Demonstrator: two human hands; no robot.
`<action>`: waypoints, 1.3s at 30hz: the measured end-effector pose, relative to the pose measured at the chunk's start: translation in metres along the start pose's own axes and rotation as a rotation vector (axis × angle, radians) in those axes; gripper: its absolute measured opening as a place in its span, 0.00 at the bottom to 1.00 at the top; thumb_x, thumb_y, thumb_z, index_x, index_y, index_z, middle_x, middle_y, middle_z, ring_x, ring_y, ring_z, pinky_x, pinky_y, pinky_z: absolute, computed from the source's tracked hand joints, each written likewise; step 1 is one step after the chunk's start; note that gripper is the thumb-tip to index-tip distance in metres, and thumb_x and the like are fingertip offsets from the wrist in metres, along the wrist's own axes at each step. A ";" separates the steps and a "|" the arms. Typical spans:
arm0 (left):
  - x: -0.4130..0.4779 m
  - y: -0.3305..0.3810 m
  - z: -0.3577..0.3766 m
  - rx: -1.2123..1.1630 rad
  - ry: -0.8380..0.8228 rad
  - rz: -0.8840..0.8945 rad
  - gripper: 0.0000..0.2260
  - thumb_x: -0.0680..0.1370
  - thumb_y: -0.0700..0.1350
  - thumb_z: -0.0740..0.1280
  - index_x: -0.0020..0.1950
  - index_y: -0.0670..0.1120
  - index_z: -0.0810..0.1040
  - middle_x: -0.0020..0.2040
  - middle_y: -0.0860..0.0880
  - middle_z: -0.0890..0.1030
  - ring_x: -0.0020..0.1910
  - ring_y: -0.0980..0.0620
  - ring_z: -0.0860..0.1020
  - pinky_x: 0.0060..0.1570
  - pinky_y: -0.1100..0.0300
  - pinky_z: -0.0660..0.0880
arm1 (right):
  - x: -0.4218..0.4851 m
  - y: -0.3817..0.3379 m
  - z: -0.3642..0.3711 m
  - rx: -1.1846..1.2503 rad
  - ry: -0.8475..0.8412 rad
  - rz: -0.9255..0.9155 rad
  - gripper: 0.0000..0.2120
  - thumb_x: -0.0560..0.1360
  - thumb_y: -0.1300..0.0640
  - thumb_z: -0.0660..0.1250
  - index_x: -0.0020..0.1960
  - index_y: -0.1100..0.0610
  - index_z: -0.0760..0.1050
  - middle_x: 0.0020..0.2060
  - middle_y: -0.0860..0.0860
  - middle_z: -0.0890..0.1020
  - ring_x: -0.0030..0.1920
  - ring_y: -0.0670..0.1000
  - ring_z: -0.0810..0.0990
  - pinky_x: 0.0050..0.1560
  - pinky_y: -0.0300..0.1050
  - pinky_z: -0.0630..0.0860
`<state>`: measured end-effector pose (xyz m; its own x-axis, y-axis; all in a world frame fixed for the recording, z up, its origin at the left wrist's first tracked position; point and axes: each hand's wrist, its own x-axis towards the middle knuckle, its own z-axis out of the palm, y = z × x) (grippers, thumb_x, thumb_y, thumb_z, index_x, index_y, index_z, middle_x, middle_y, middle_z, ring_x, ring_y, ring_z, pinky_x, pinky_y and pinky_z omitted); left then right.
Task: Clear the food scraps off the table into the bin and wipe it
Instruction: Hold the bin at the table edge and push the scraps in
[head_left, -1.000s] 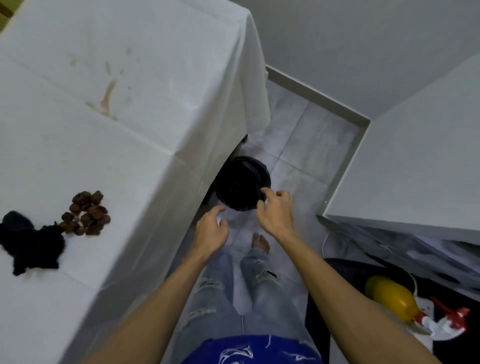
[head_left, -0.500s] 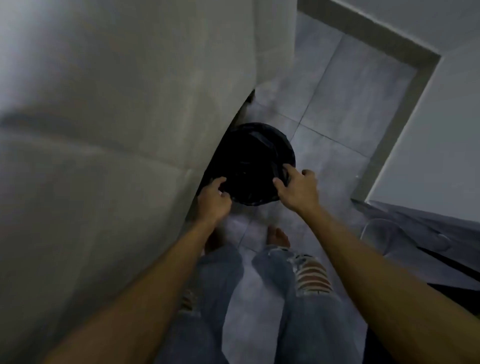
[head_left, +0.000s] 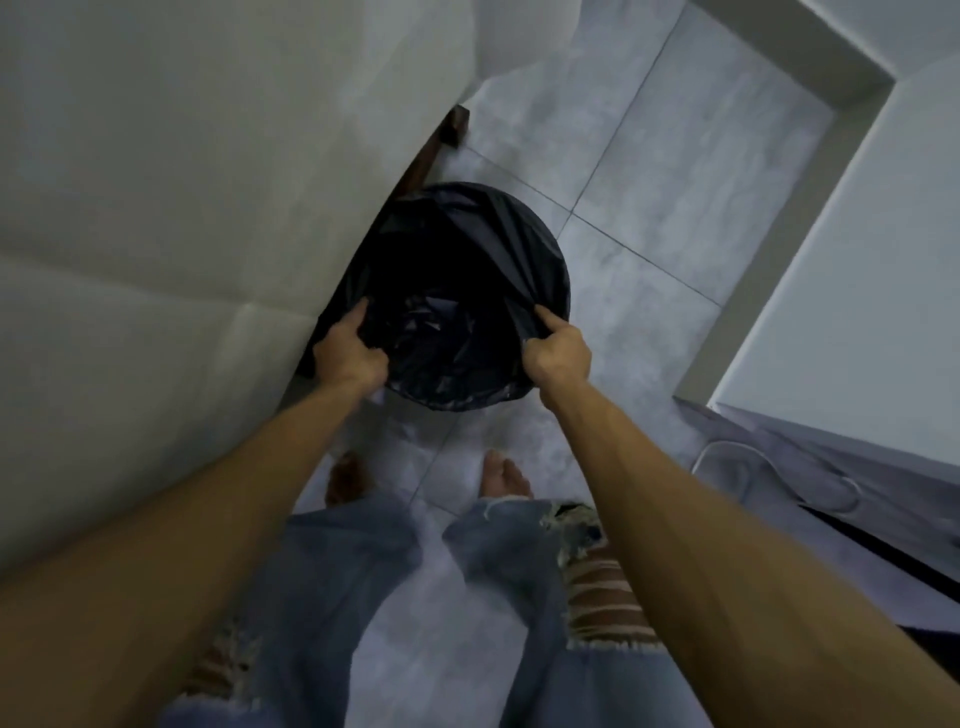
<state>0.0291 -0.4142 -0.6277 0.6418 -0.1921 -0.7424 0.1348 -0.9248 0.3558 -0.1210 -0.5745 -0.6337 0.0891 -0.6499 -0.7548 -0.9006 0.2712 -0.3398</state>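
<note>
I am looking straight down past my bare forearms at a tiled floor (head_left: 675, 249). Far to the left of my fingers hangs the white cloth (head_left: 182, 208) that drapes the worktop; its top surface, where the scraps and dark rag lay a second ago, has dropped out of view as I bent down, so I cannot see them now. Just beyond the cloth's edge, a dark wooden worktop leg (head_left: 441, 140) shows. My left hand (head_left: 350, 351) is closed on the near left rim of the bin (head_left: 467, 249), thumb hooked inside over the black liner, the other fingers curled out of sight beneath the rim. Between my two hands sits the bin's round dark mouth, half tucked under the cloth, with only crumpled liner visible inside. My right hand (head_left: 558, 351) pinches the near right rim, thumb laid along the liner's edge. Half a second ago both hands were only reaching the rim; now both grip it firmly. My judgement: the bin is ready to be drawn out toward my bare feet (head_left: 501, 475), so scraps can be swept in.
</note>
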 end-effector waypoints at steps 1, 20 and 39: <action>-0.009 0.004 -0.005 -0.004 -0.008 0.008 0.31 0.76 0.34 0.63 0.78 0.51 0.63 0.72 0.43 0.72 0.69 0.42 0.71 0.68 0.61 0.64 | -0.009 -0.002 -0.006 0.003 0.004 0.008 0.30 0.74 0.64 0.61 0.73 0.44 0.70 0.68 0.54 0.76 0.62 0.57 0.78 0.65 0.49 0.75; -0.363 0.095 -0.175 -0.140 -0.061 0.223 0.40 0.76 0.33 0.62 0.80 0.56 0.48 0.73 0.46 0.70 0.65 0.43 0.74 0.63 0.52 0.75 | -0.375 -0.042 -0.252 -0.144 0.083 -0.230 0.32 0.71 0.65 0.62 0.73 0.47 0.70 0.64 0.54 0.79 0.62 0.58 0.78 0.61 0.47 0.75; -0.481 0.017 -0.255 -0.526 0.111 -0.064 0.41 0.73 0.30 0.58 0.77 0.66 0.56 0.68 0.45 0.76 0.32 0.52 0.78 0.24 0.66 0.69 | -0.475 -0.102 -0.240 -0.433 -0.174 -0.490 0.23 0.71 0.67 0.60 0.65 0.56 0.66 0.45 0.59 0.78 0.36 0.62 0.83 0.37 0.57 0.83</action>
<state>-0.0845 -0.2537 -0.1199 0.6920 -0.0783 -0.7176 0.5177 -0.6389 0.5690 -0.1739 -0.4643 -0.1059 0.5649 -0.4914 -0.6629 -0.8249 -0.3581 -0.4374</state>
